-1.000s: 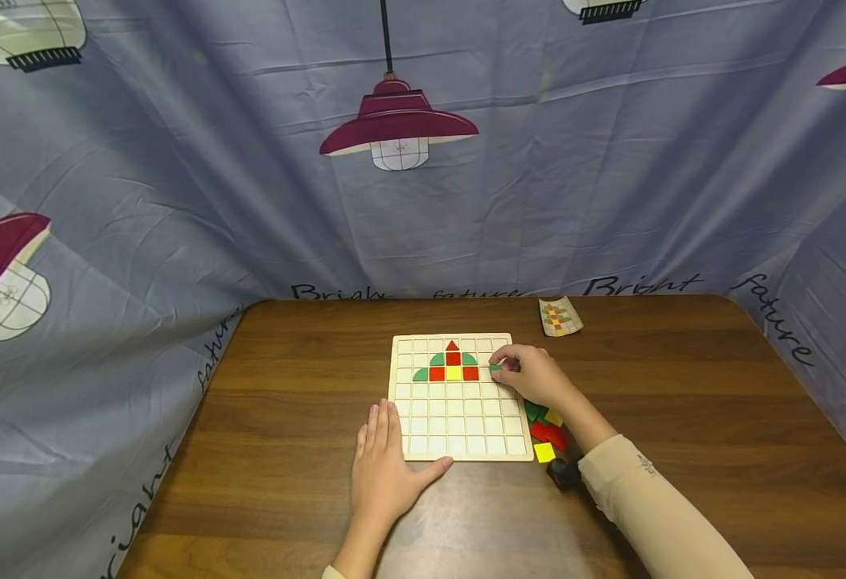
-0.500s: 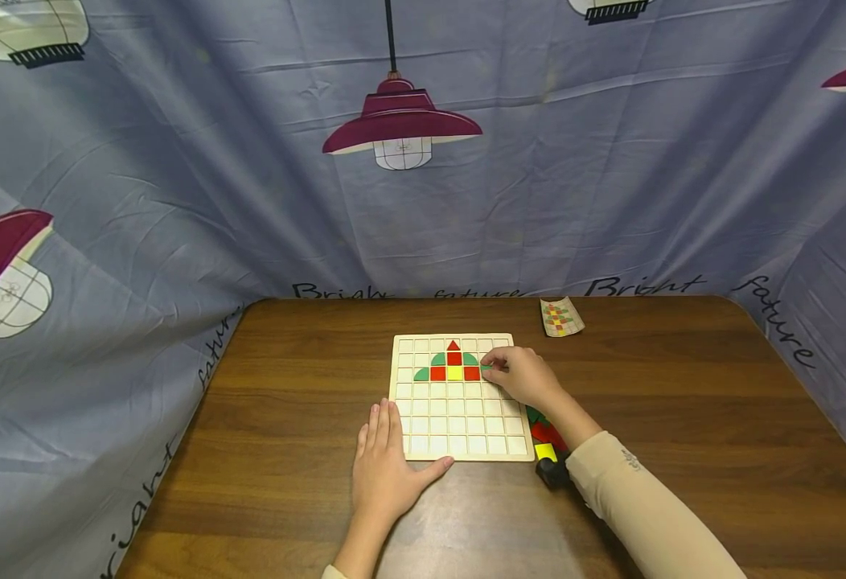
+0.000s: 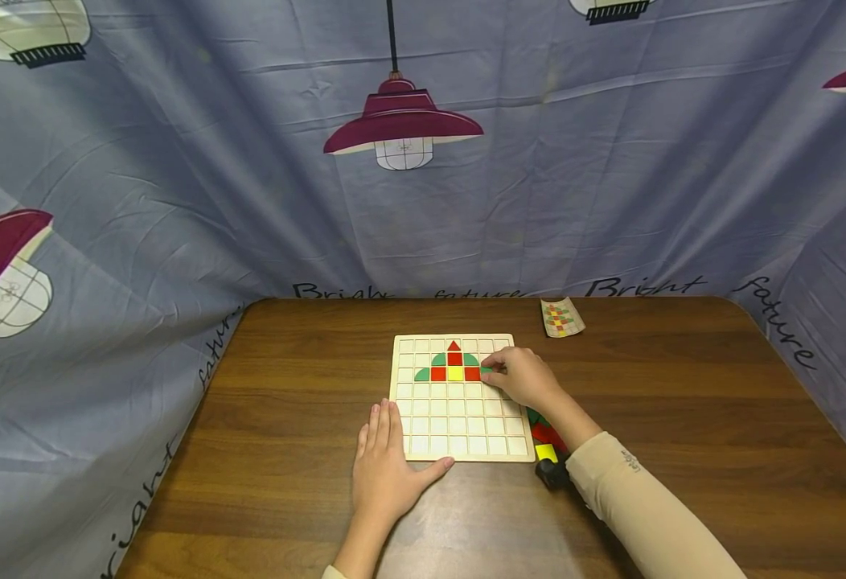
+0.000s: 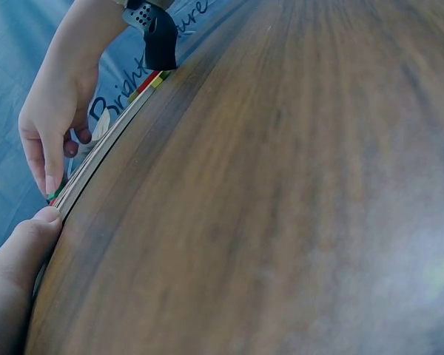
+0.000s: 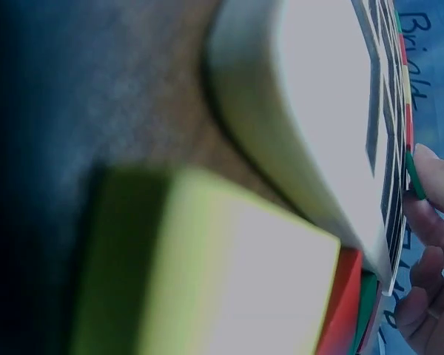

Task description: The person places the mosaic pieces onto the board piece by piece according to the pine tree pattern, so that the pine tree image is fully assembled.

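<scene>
A pale wooden grid board (image 3: 446,422) lies on the table, bearing a red triangle (image 3: 454,346), red squares, a yellow square (image 3: 455,373) and green quarter-round tiles. My right hand (image 3: 527,378) pinches a green tile (image 5: 414,176) between thumb and fingers, over the cell right of the red square (image 3: 472,374). In the right wrist view the tile stands tilted at the board's surface. My left hand (image 3: 385,462) lies with straight fingers along the board's left edge, thumb spread to its near edge. The left thumb (image 4: 31,240) touches the board's edge in the left wrist view.
Beside the board's right edge lie loose tiles: a yellow square (image 3: 546,453), red pieces (image 3: 548,435) and green ones, partly under the right forearm. A small pattern card (image 3: 561,318) lies at the back of the brown table (image 3: 683,386). A printed curtain (image 3: 539,201) hangs behind.
My right hand has moved left with the green tile, from the board's right side to beside the red square, then held nearly still. The left hand stays in place.
</scene>
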A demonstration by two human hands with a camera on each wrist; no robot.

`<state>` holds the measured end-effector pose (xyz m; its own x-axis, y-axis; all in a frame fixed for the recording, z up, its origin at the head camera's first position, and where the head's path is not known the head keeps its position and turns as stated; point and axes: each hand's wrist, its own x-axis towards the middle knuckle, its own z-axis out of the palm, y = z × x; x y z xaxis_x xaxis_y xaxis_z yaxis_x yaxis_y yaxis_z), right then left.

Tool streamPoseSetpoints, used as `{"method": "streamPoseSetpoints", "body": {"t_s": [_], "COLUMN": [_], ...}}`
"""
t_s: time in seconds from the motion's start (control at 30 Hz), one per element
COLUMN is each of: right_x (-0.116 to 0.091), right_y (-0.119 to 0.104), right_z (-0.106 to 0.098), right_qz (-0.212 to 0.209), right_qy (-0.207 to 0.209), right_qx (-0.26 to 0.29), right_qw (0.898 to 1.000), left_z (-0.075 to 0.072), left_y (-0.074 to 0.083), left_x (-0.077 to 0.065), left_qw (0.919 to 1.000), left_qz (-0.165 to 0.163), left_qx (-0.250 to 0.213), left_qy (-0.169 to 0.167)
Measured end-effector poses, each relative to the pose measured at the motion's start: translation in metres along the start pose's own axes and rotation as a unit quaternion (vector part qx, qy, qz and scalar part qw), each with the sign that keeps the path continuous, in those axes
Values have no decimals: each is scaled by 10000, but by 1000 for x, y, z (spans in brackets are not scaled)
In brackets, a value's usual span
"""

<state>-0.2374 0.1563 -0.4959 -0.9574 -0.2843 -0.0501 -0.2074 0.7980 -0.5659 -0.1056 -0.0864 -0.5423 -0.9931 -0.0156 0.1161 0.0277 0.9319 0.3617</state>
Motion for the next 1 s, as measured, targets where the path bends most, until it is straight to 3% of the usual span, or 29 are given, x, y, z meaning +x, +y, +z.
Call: {"method": "streamPoseSetpoints", "body": {"t_s": [0.27,1.0], "right_x": [-1,1], "right_y": [-2,-1], "right_z": [-1,-1], "right_qz": [-242,-104], "right_qy": [-64,-7], "right_qx": [-186,-201], "right_qw": [9995,9997], "left_z": [0,0], "left_y": [0,0], "left_x": [0,0], "left_qw": [10000,10000], "left_qz": [-18,-27], "left_qx": [-13,19], "left_qy": [-1,-47]}}
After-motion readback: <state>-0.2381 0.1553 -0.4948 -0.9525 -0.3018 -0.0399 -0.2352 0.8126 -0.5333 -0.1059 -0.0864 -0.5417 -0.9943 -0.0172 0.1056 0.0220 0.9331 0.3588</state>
